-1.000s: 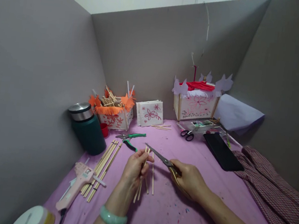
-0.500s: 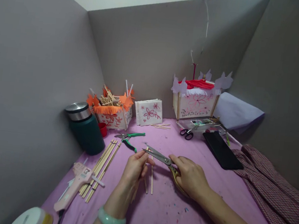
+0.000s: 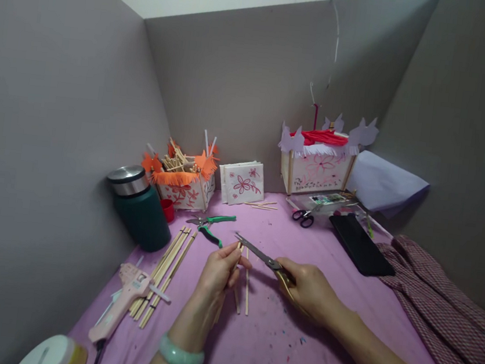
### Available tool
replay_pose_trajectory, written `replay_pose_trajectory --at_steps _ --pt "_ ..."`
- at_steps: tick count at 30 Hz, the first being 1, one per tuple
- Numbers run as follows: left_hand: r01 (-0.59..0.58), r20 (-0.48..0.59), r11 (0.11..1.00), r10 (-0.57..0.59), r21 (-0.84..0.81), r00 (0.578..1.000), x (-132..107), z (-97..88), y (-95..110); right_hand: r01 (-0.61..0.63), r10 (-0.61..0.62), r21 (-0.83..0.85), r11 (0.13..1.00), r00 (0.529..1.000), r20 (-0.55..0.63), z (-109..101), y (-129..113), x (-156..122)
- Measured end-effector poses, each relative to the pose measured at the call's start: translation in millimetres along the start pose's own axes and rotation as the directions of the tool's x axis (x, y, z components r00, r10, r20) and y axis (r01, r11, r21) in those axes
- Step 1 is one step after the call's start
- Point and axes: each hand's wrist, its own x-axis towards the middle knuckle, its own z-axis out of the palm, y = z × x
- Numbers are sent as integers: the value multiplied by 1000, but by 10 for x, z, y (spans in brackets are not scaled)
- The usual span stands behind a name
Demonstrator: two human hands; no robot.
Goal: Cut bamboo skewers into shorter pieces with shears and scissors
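Thin wooden sticks (image 3: 239, 250) are pinched upright between the thumb and fingers of my left hand (image 3: 221, 270), their upper ends just showing above the fingertips. My right hand (image 3: 307, 288) grips gold-handled scissors (image 3: 262, 256), whose blades point left and reach over the stick tops. The blades look closed or nearly so; whether they touch the wood I cannot tell. Two loose sticks (image 3: 246, 290) lie on the purple cloth (image 3: 258, 347) right beside my left hand. Green-handled pruning shears (image 3: 209, 225) rest just beyond it.
Bundled sticks (image 3: 166, 275) and a pink glue gun (image 3: 123, 303) lie at left, near a teal flask (image 3: 138, 211). Two decorated boxes, one orange-fringed (image 3: 182, 192), one lilac-trimmed (image 3: 317, 173), stand at the back. Black scissors (image 3: 303, 217) and a phone (image 3: 360, 245) are at right. Grey panels enclose three sides.
The scissor blades have come together from a slightly parted position, and my right hand has turned a little. My left hand stays in place with the sticks.
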Motion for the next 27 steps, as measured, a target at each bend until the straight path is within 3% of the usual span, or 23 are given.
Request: replay_pose_trajectory --at_steps 5,11,15,23,27 --pt "2 -9 1000 -2 -6 1000 -7 10 17 0 -4 99 995 999 32 10 4 17" --pt "4 -38 1000 -3 24 999 -13 18 1 -30 3 -219 975 992 -125 74 9 -7" --pt "-19 -44 996 23 84 999 -7 17 -21 -44 -10 -339 940 988 -154 54 1 -4" --pt "-24 -63 998 28 59 998 32 -19 -55 -64 48 -311 948 997 -61 -7 -77 -19" --pt "-48 -56 998 51 39 997 46 -23 -58 -136 111 -296 946 989 -100 -18 11 2"
